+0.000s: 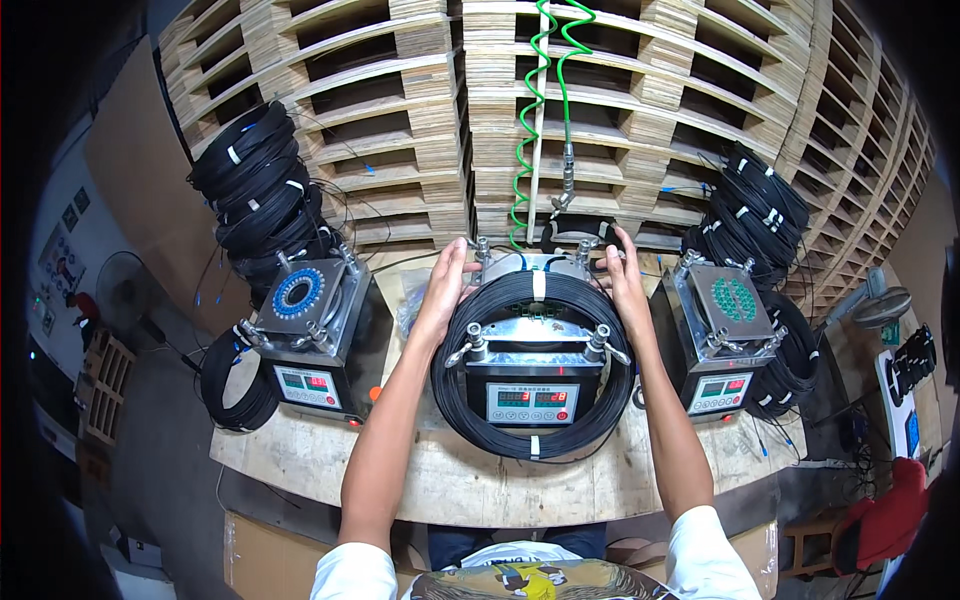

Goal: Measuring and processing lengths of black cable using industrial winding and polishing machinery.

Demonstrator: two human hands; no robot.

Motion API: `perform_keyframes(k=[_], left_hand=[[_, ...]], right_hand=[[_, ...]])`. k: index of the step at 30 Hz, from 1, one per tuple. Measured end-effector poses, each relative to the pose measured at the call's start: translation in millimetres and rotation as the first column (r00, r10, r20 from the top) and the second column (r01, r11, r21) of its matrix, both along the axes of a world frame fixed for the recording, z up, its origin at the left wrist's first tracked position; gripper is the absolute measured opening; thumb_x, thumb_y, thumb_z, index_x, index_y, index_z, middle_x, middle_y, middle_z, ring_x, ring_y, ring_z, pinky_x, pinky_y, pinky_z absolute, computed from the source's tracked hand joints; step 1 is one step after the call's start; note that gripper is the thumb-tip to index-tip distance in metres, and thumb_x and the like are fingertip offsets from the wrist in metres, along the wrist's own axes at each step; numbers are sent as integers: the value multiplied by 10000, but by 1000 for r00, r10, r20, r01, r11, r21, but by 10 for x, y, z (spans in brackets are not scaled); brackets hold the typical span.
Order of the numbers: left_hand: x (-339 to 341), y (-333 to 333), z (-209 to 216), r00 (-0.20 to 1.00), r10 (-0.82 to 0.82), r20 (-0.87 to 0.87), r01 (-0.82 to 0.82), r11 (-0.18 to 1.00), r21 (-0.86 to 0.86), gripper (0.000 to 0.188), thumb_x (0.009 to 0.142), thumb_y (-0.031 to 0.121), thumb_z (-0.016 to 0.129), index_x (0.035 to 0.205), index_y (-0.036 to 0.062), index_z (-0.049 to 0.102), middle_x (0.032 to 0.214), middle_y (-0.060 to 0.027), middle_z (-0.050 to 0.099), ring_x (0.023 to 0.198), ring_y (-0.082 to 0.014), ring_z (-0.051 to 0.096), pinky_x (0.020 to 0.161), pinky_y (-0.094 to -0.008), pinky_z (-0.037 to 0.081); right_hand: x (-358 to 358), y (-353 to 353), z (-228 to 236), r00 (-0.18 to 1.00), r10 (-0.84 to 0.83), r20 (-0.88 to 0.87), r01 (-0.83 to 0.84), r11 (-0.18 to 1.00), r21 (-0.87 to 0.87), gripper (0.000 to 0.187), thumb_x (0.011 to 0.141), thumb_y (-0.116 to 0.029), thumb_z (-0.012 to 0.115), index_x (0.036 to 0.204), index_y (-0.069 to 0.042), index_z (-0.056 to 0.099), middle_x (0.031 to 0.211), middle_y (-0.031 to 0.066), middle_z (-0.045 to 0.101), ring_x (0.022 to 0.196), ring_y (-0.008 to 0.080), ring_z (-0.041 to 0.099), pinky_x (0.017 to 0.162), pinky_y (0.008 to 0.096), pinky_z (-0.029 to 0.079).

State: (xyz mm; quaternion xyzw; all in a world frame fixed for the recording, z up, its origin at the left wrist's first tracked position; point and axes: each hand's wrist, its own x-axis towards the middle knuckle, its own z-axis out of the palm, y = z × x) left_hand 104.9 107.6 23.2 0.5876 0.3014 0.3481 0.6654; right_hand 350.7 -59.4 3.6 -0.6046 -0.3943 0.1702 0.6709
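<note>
A large coil of black cable [455, 405], bound with white bands, is between my two hands in front of the middle machine [475, 383]. My left hand [445, 292] presses against the coil's upper left side, fingers pointing away from me. On its upper right side, my right hand [624, 285] holds it the same way. Parts of both thumbs and palms are hidden by the coil. Through the ring show the machine's lit red-digit display [532, 403] and its metal clamp knobs [477, 345]. My fingertips are close to the machine's rear knobs.
Similar machines stand at left [315, 340] and right [715, 345] on the wooden table [400, 480]. Stacks of black cable coils [255, 190] [760, 210] rise behind them. A green spiral air hose [522, 150] hangs before stacked wooden pallets [430, 100]. Fans stand at both sides.
</note>
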Motion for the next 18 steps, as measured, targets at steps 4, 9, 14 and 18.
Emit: perform_keyframes(k=[4, 9, 14, 18], left_hand=[[-11, 16, -31, 999, 19, -45, -17, 999, 47, 739, 1001, 624, 444, 1505, 86, 388, 1138, -133, 640, 716, -126, 578, 630, -240, 488], [-6, 74, -105, 998, 55, -13, -54, 998, 43, 697, 1008, 603, 453, 1447, 64, 410, 1062, -133, 603, 729, -138, 593, 679, -265, 510], [12, 75, -120, 996, 86, 31, -86, 996, -3, 672, 1011, 601, 446, 1416, 64, 424, 1084, -125, 584, 778, -159, 622, 716, -279, 524], [15, 32, -60, 998, 46, 48, -45, 999, -15, 709, 1008, 624, 426, 1476, 93, 383, 1122, -131, 584, 797, -163, 618, 722, -281, 524]], right_hand=[[-14, -11, 7, 999, -6, 46, 7, 1000, -23, 681, 1015, -472, 551, 1562, -170, 280, 1086, 107, 574, 963, 161, 580, 731, 293, 544], [-49, -34, 72, 997, 75, -1, -75, 996, -53, 686, 1019, -517, 509, 1567, -176, 275, 1116, 94, 579, 991, 156, 577, 798, 320, 526], [-67, -12, 51, 995, 97, -39, -97, 995, 3, 687, 1021, -531, 491, 1572, -191, 260, 1165, 112, 571, 902, 166, 615, 795, 330, 529], [-50, -21, 37, 994, 79, -76, -76, 996, 38, 685, 1022, -533, 486, 1576, -208, 247, 1152, 141, 566, 788, 181, 644, 747, 310, 539]])
